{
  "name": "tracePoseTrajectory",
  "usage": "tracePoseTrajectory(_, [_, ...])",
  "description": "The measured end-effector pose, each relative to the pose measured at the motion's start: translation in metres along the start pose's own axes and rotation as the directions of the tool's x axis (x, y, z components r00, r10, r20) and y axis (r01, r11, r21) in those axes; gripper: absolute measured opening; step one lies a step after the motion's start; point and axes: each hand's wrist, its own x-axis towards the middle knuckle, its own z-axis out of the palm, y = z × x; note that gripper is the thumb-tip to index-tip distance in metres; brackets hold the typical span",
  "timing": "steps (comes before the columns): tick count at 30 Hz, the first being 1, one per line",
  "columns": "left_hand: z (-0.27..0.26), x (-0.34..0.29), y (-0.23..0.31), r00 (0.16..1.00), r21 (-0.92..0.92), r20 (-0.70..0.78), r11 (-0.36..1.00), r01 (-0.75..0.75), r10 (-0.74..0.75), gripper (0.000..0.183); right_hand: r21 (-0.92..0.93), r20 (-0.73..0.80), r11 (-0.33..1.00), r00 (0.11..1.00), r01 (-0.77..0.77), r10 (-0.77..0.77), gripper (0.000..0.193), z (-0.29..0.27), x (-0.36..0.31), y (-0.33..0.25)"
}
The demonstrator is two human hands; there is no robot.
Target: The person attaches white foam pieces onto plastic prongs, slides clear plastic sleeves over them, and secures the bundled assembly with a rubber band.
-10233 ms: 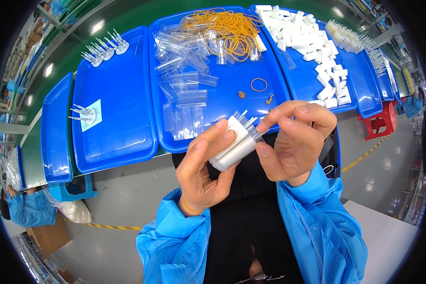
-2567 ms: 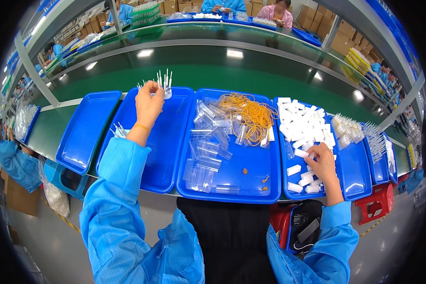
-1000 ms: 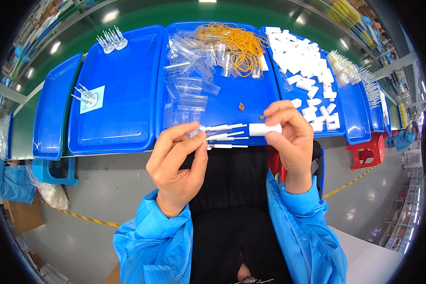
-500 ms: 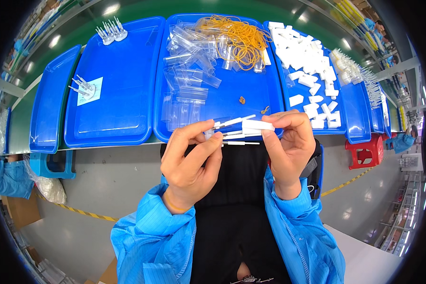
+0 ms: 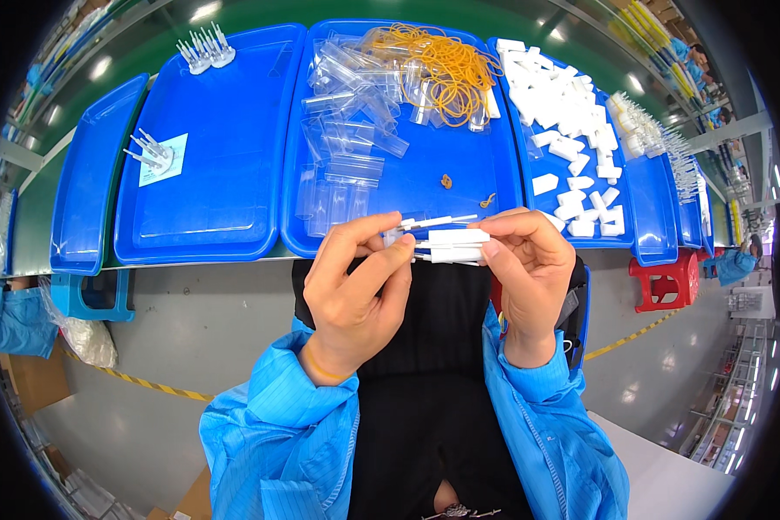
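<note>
In the head view, a green table (image 5: 260, 13) is running across the far part of the scene, and a row of blue trays is lying on it side by side. The far left tray (image 5: 82, 191) is showing only its blue floor. The next tray (image 5: 225, 147) is carrying a cluster of small white pieces (image 5: 204, 50) at its far edge and a few more white pieces on a pale paper square (image 5: 158, 158) at its left side. The middle tray (image 5: 459, 165) is holding many clear plastic bags (image 5: 347, 130) and a heap of orange rubber bands (image 5: 438, 62) at the far side. The tray to the right (image 5: 620, 238) is filled with white plastic blocks (image 5: 563, 113), and further right more trays with thin white parts (image 5: 654, 130) are standing. Below the table a grey floor (image 5: 199, 329) with a yellow striped line is showing, a red stool (image 5: 667, 277) is standing at the right, and another person's blue sleeve (image 5: 13, 316) is appearing at the left edge.

The person is wearing blue sleeves and is holding both hands near the body, just in front of the middle tray. The left hand (image 5: 355, 290) is closing its grip on the left end of a small bundle of white sticks (image 5: 446, 243). The right hand (image 5: 529, 269) is pinching the right end of the same bundle between thumb and fingers. The bundle is lying level between the two hands, in the air above the near rim of the tray.
</note>
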Motion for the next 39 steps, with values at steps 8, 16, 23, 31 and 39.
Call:
tracePoseTrajectory(8, [-0.001,0.003,0.0,0.999,0.01,-0.001,0.999,0.04,-0.04,0.019,-0.111,0.019,0.99,0.996,0.084,-0.082,0.022,0.008,0.0,0.003])
tracePoseTrajectory(16, [-0.005,0.005,0.007,0.99,-0.034,0.093,0.993,0.109,-0.106,0.042,-0.212,0.144,0.958,0.976,0.193,-0.165,0.028,-0.002,0.003,0.004])
tracePoseTrajectory(23, [-0.004,0.004,0.01,0.992,-0.052,0.069,0.993,0.105,-0.101,0.033,-0.191,0.052,0.976,0.994,0.107,-0.099,0.022,-0.002,0.003,0.002])
tracePoseTrajectory(31, [-0.002,0.007,0.004,0.997,0.012,0.076,1.0,0.028,-0.029,0.024,-0.198,0.022,0.979,0.999,0.037,-0.033,0.019,0.0,-0.002,0.006])
tracePoseTrajectory(39, [0.003,0.006,0.0,0.999,0.057,0.042,0.998,0.001,-0.003,0.018,-0.05,-0.037,0.997,0.998,0.055,-0.057,0.015,0.006,-0.001,0.012])
